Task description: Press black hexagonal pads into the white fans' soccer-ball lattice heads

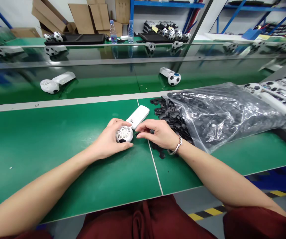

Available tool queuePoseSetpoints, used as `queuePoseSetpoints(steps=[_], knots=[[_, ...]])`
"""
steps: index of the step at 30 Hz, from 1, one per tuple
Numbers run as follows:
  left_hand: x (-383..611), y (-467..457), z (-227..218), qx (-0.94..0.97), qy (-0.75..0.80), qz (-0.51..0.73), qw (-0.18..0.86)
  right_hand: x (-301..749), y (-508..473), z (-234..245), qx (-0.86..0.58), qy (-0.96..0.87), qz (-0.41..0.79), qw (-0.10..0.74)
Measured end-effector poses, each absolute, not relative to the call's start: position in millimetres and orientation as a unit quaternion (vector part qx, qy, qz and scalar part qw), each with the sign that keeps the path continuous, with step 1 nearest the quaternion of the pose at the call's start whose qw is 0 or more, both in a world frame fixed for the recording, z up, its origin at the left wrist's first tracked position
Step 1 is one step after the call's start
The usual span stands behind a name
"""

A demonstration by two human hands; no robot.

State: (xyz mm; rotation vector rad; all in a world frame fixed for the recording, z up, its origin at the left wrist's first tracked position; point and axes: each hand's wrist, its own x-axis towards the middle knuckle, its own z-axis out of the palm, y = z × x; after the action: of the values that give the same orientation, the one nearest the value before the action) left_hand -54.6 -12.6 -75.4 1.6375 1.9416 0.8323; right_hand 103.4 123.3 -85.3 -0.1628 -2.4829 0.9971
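Left hand [108, 139] is closed around a white lattice ball [124, 134], which has a black patch at its lower edge. Ball sits low over the green table [45, 156], can't tell if it's touching. White plastic handle [138, 117] lies on the table, angled away, near end at the left fingertips. Right hand [155, 132] is half-open and curled, no grip on anything, fingertips just beside the ball and the handle. Silver chain bracelet [176, 145] on right wrist. Loose black pentagon patches [169, 114] are piled under and beyond the right hand, spilling from a clear plastic bag [220, 116] full of the same. Farther along the table, more white handles [277, 96] are stacked at the right edge. Behind, on a lower green belt, two ball-and-handle units [174, 78] sit well apart.
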Motion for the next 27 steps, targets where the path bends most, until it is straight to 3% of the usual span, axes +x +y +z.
queuePoseSetpoints(steps=[12, 27], knots=[[-56.0, -10.6, -75.2, 0.622, 0.682, 0.313, 0.225, 89.1, 119.2, -97.9, 0.039, -0.903, 0.339, 0.263], [-45.7, -9.5, -82.0, 0.603, 0.681, 0.371, 0.185, 80.6, 115.5, -90.7, -0.08, -0.898, 0.37, 0.226]])
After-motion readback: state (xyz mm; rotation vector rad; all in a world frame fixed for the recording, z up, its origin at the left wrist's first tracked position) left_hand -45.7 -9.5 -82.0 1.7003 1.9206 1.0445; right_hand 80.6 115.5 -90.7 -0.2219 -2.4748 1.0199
